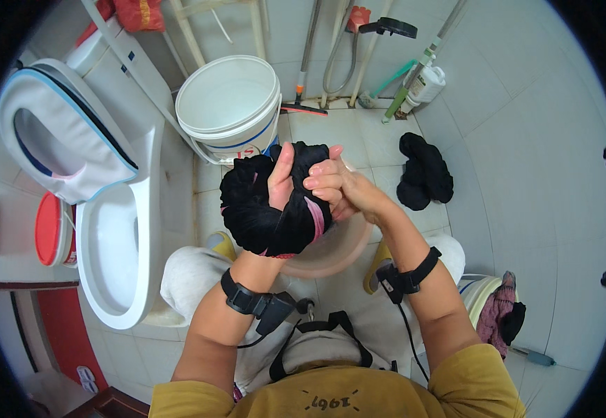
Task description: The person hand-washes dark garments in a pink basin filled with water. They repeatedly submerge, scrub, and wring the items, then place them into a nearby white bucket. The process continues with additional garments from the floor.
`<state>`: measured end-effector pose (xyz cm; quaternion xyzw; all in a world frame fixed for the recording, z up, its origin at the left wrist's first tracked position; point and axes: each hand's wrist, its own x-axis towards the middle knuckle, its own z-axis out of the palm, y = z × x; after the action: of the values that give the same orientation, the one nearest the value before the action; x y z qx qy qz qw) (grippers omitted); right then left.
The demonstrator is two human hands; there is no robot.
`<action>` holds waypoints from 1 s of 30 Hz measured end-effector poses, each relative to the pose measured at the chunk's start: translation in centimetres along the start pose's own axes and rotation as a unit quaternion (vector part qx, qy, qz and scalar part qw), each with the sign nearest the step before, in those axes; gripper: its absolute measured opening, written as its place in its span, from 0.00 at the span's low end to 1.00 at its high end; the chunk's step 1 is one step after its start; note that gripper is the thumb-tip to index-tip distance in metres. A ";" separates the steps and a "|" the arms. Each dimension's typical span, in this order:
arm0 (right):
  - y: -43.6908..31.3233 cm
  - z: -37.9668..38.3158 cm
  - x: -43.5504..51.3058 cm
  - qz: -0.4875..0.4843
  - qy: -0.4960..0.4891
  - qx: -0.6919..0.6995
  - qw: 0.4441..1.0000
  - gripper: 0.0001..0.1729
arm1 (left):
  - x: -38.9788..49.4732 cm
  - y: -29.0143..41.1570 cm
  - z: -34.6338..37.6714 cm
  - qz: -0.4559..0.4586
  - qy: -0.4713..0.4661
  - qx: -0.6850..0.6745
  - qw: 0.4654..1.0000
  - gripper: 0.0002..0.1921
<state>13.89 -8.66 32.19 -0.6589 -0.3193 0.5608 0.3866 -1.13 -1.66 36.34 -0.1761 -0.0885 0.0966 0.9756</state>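
A bundle of black cloth with pink trim (250, 219) is bunched and twisted between my hands, raised over a pinkish plastic basin (329, 258). My left hand (281, 183) is wrapped in the cloth, with the thumb showing and most of the fingers hidden under it. On the other side, my right hand (342, 185) grips the twisted part, fingers curled around it. The cloth and hands cover much of the basin, so its contents are hard to make out. A second black cloth (425, 170) lies crumpled on the tiled floor (313, 133) to the right.
Ahead stands a large white bucket (228, 94). The toilet (112, 251), seat cover raised, is at the left, with a red-lidded pail (49, 230) beyond it. A squeegee (303, 108) and a white jug (429, 83) stand by the wall. Clothes hang over a bucket (477, 295) at the right.
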 end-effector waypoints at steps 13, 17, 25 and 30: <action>1.6 2.7 1.4 0.108 -0.042 0.496 0.861 0.29 | -4.2 -2.6 -3.8 -0.111 0.155 -0.075 0.979 0.32; 2.0 2.3 2.3 0.043 -0.050 0.027 0.997 0.27 | -5.8 -2.4 -5.5 -0.143 0.303 0.017 0.942 0.23; 2.7 2.5 1.1 -0.067 0.127 -0.433 0.890 0.32 | -5.6 -1.6 -7.1 -0.116 0.342 0.328 0.873 0.18; 1.2 0.8 1.2 -0.086 0.158 -0.015 0.984 0.33 | -4.2 -0.1 -4.9 -0.080 0.209 0.059 0.973 0.18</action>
<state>13.34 -8.09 30.54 -0.7149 -0.3177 0.4096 0.4693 -4.14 -4.32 31.26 -0.1264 0.1095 -0.0159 0.9858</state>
